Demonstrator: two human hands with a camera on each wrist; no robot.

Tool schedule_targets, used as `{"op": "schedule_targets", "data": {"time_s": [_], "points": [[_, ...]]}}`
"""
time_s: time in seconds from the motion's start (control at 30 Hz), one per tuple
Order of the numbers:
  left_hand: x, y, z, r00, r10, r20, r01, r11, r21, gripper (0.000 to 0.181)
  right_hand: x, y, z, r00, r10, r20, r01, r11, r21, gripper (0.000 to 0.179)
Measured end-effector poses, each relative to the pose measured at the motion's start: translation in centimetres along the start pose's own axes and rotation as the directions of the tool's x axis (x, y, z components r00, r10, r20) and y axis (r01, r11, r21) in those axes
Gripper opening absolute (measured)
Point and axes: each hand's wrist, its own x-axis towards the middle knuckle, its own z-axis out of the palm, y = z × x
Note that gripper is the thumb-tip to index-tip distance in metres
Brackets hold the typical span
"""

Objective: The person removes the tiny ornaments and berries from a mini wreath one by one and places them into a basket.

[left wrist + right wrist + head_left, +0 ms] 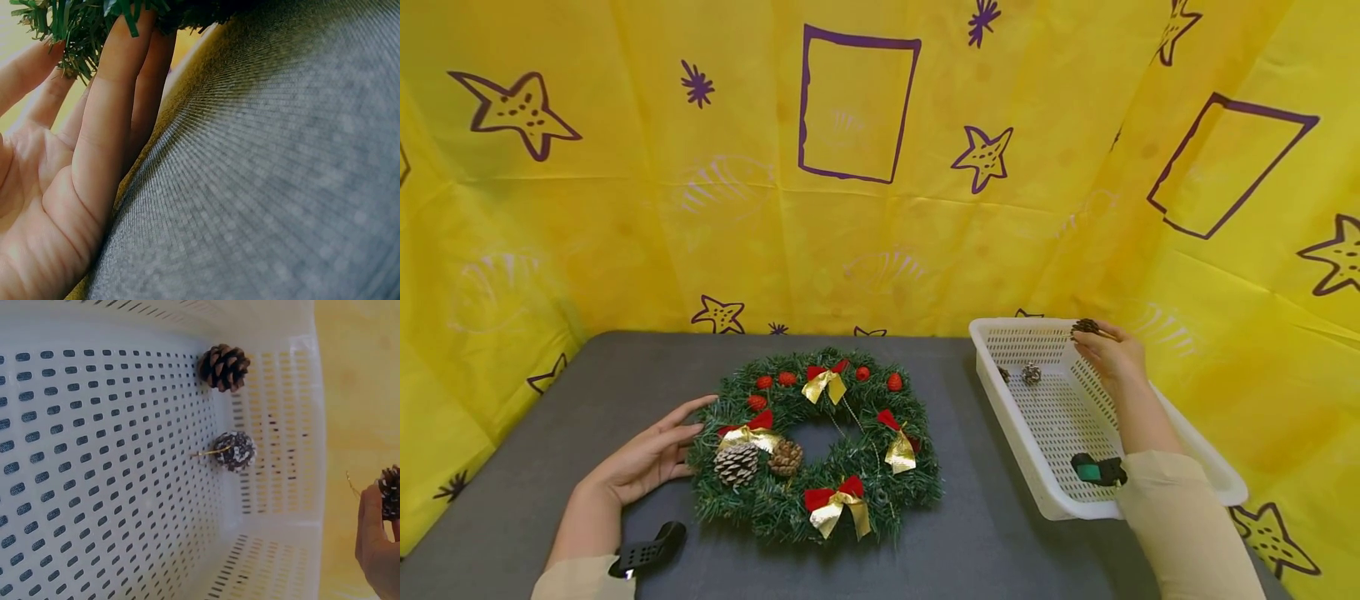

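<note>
A green wreath [917, 475] with red-and-gold bows, red berries and two pine cones lies on the dark table. My left hand [651, 454] rests at its left side, fingers fairly straight, the tips among the green needles [75, 44]. Over the far right rim of the white basket [1000, 417], my right hand [1116, 358] pinches a dark pine cone [1086, 327]. In the right wrist view this pine cone [391, 490] is partly cut off by the frame's edge, and a thin gold loop [352, 483] shows beside the fingers.
Inside the basket lie a brown pine cone [224, 367] and a white-tipped pine cone [235, 451] with a gold string. A yellow curtain [737, 208] with drawn stars hangs behind the table [970, 533].
</note>
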Motion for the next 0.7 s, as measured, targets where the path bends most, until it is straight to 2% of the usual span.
{"op": "schedule_targets", "data": {"time_s": [0.1,0.23,0.53,0.6,0.7], "points": [[0.0,0.0,0.0,1.0,0.002,-0.001,-0.002,1.0,-0.002,0.059,0.0,-0.2,-0.1,1.0,0.011,-0.015,-0.011,1.0,0.001,0.059],[-0.1,0.0,0.1,1.0,0.001,-0.002,-0.001,1.0,-0.006,0.059,-0.1,-0.3,-0.3,1.0,0.018,-0.019,-0.018,1.0,-0.004,0.045],[-0.1,0.1,0.2,1.0,-0.004,-0.007,0.004,1.0,-0.007,0.06,0.3,-0.3,-1.0,0.995,0.068,-0.074,-0.073,0.996,-0.056,0.047],[-0.1,0.1,0.1,1.0,-0.004,-0.009,0.004,1.0,-0.008,0.06,0.4,-0.3,-1.1,0.993,0.084,-0.083,-0.091,0.993,-0.079,0.051],[-0.1,0.1,0.1,1.0,-0.004,-0.009,0.004,1.0,-0.006,0.06,0.5,-0.4,-1.3,0.991,0.101,-0.09,-0.111,0.988,-0.109,0.068]]}}
